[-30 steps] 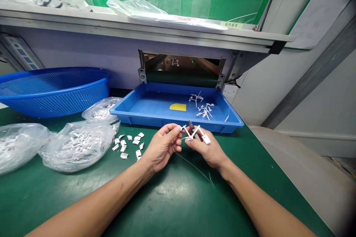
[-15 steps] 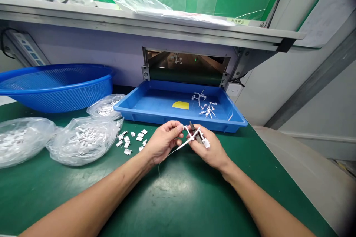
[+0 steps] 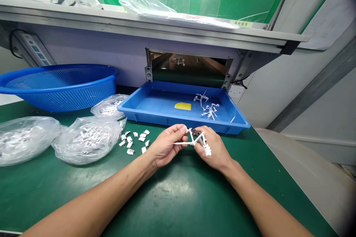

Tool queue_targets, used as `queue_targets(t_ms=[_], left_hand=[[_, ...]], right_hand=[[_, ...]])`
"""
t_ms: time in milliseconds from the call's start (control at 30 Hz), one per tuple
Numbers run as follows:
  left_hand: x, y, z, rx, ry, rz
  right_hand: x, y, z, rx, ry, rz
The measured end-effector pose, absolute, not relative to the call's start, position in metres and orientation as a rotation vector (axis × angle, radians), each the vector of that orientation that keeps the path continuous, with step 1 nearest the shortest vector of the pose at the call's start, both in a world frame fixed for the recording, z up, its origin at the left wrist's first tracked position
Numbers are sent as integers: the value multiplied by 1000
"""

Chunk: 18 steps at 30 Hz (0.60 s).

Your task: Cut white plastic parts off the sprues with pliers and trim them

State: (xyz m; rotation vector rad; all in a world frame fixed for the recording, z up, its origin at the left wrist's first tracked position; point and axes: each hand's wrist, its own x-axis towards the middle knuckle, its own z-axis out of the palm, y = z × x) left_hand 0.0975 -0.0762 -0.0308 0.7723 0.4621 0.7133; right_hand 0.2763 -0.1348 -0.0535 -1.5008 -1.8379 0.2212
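Note:
My left hand [image 3: 166, 147] pinches one arm of a white plastic sprue [image 3: 194, 140] above the green table. My right hand [image 3: 215, 151] is closed round small dark cutters [image 3: 195, 132] whose tip touches the sprue. A white part [image 3: 207, 151] still hangs on the sprue by my right fingers. Several loose white parts [image 3: 135, 140] lie on the table just left of my left hand.
A blue tray [image 3: 155, 114] with several white sprues [image 3: 208, 108] and a yellow slip sits under a conveyor outlet [image 3: 189, 67]. Clear bags of white parts [image 3: 87, 137] lie at left, beside a blue mesh basket [image 3: 59, 85]. The table's right edge runs along a grey ledge.
The sprue has been turned in my hands, and its hanging part now points down. Both hands have stayed in place near the tray's front edge.

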Motion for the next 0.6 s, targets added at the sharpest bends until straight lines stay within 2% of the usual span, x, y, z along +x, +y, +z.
queue_targets(t_ms=[600], left_hand=[[99,-75,-39,637,451,658]], right_hand=[[279,-134,-55,-1572,-1965,263]])
